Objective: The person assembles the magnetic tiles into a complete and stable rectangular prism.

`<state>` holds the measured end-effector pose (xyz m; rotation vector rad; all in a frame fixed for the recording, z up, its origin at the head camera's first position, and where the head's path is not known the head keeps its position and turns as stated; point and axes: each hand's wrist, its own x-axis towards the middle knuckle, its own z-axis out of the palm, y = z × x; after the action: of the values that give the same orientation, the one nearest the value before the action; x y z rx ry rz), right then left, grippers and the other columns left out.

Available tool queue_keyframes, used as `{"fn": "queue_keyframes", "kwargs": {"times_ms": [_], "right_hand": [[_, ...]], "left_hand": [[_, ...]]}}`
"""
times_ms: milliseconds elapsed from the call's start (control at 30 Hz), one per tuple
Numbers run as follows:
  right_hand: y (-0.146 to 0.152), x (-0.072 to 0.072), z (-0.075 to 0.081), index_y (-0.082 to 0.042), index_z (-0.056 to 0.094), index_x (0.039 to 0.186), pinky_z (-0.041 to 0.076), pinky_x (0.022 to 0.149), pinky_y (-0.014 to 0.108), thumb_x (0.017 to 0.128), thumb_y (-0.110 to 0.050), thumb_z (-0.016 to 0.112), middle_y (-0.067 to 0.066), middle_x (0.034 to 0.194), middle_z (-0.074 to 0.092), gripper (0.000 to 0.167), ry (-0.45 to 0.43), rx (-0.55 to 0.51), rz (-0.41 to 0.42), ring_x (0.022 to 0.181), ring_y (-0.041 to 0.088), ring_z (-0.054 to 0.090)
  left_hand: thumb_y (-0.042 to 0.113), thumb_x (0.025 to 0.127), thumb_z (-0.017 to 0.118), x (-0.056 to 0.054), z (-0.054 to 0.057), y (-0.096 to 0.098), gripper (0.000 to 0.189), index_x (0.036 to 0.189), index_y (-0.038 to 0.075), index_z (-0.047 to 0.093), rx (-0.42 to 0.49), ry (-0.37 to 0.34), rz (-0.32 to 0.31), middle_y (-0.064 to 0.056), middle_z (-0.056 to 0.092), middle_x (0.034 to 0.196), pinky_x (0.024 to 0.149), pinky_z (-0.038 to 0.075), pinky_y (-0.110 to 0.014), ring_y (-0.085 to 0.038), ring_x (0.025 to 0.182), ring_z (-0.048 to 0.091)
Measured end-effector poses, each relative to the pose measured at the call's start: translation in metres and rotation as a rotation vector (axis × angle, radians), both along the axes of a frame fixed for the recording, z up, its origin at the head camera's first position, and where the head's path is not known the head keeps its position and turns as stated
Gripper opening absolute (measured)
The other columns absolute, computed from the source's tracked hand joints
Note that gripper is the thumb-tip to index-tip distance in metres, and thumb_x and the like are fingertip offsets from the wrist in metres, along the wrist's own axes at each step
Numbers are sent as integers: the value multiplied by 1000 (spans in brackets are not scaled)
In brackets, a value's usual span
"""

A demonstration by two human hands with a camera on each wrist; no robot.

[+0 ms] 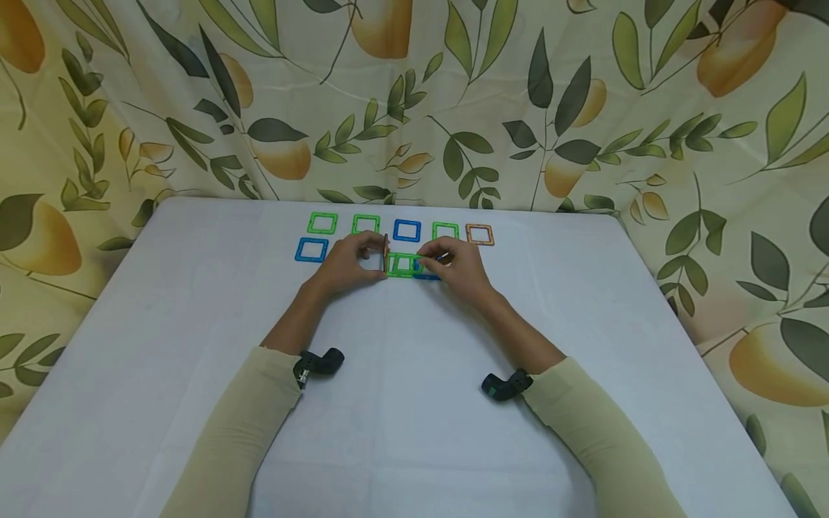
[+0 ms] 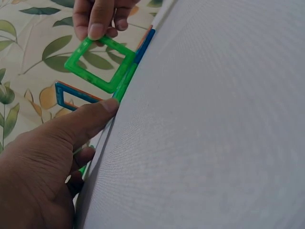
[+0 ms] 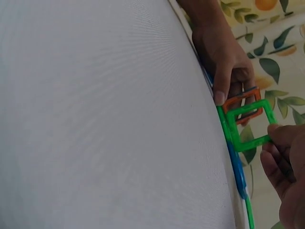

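Magnetic square frame tiles are at my hands near the table's far edge. My right hand [image 1: 463, 270] pinches a green magnetic tile [image 3: 232, 126] between thumb and fingers, standing on edge above the flat tiles. My left hand [image 1: 350, 265] holds an upright magnetic tile [image 3: 240, 96], orange on one face and blue [image 2: 59, 95] on the other, with its thumb at the lower edge. Below them lies a flat green tile [image 2: 125, 83], joined edge to edge with a flat blue tile [image 3: 238, 167]. The left fingertips are partly hidden behind the upright tile.
Behind my hands, a row on the white table [image 1: 401, 403] holds green tiles [image 1: 322, 214], a blue tile [image 1: 406, 221] and an orange tile [image 1: 480, 226]. Another blue tile [image 1: 311, 260] lies left of my left hand. A leaf-patterned curtain [image 1: 414, 108] hangs behind the table.
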<state>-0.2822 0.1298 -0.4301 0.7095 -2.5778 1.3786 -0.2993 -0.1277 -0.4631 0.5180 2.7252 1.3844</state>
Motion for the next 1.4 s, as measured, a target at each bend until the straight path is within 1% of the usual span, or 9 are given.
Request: {"fn": "queue_keyframes", "kwargs": {"times_ms": [167, 600, 800, 1000, 1133, 1400], "right_hand": [[-1, 0, 0, -1, 77, 102, 59, 77, 34, 94, -2, 79, 9, 98, 77, 9, 5, -3, 4, 88, 21, 69], [-7, 2, 1, 0, 77, 104, 57, 76, 31, 94, -2, 79, 9, 100, 77, 11, -11, 4, 5, 88, 21, 68], [-9, 3, 1, 0, 76, 105, 57, 75, 30, 93, -1, 79, 9, 98, 77, 12, 12, 8, 17, 85, 21, 68], [-9, 1, -1, 0, 76, 105, 57, 75, 30, 93, -2, 80, 9, 97, 76, 14, 18, 6, 19, 87, 21, 68], [-8, 1, -3, 0, 75, 108, 57, 76, 31, 92, -2, 80, 10, 99, 76, 16, -7, 28, 14, 88, 22, 67], [-6, 1, -6, 0, 75, 115, 51, 77, 33, 93, -4, 79, 8, 97, 71, 22, -112, 159, 10, 87, 22, 61]], "left_hand": [[15, 81, 93, 0, 1, 0, 64, 139, 13, 64, 0, 5, -8, -1, 69, 132, 99, 47, -41, -24, 110, 57], [15, 81, 92, 2, 0, -2, 63, 138, 15, 65, 14, 16, -18, 1, 69, 131, 96, 47, -41, -23, 108, 56], [15, 82, 92, 1, 0, -1, 63, 139, 14, 65, 11, 20, -28, 1, 71, 131, 96, 46, -41, -23, 108, 56], [16, 81, 93, 0, 0, -1, 65, 140, 14, 64, 5, 20, -29, 1, 71, 131, 94, 46, -41, -23, 107, 56], [16, 81, 93, -1, -1, -2, 65, 140, 14, 64, 6, 21, -30, 1, 71, 130, 93, 46, -41, -23, 107, 56], [18, 79, 94, 0, -1, -2, 69, 141, 13, 65, 1, 27, -40, 0, 69, 131, 93, 47, -40, -23, 107, 55]]}}
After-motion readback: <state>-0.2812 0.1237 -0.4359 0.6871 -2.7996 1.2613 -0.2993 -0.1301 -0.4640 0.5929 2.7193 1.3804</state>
